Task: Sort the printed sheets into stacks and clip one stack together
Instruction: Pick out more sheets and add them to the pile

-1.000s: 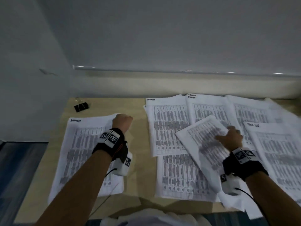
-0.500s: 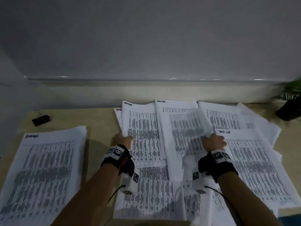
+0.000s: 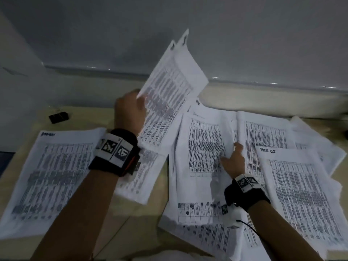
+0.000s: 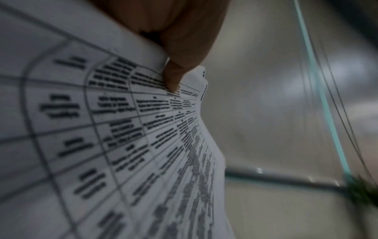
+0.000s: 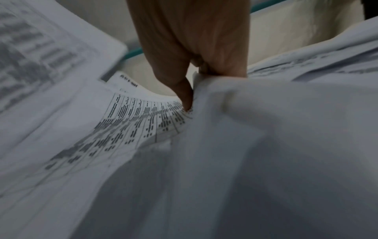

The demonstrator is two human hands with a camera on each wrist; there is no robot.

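Lifted sheets (image 3: pixel 169 95) were up off the table, tilted toward the wall, pinched at their near-left edge by the left hand (image 3: pixel 130 110); half a second before, that hand lay low on the spread pile, so it had picked them up, two top corners suggesting more than one sheet. Left-wrist view showed the thumb (image 4: pixel 174 77) pressed on the printed face. Right hand (image 3: pixel 233 161) stayed down on the spread pile (image 3: pixel 205 147), thumb and fingers pinching a raised fold of paper, where earlier it rested on the same heap. Sorted stack (image 3: pixel 50 176) lay at the left of the table, well apart from the heap, another sheet (image 3: pixel 143 178) between them under the left wrist. Judgement: sorting midway, the lifted sheets probably headed for the left stack, clipping not yet begun. Black binder clip (image 3: pixel 58 116) sat untouched at the far-left corner. Table (image 3: pixel 160 191) was pale wood, set against a plain grey wall (image 3: pixel 94 34) with a low ledge, dim light
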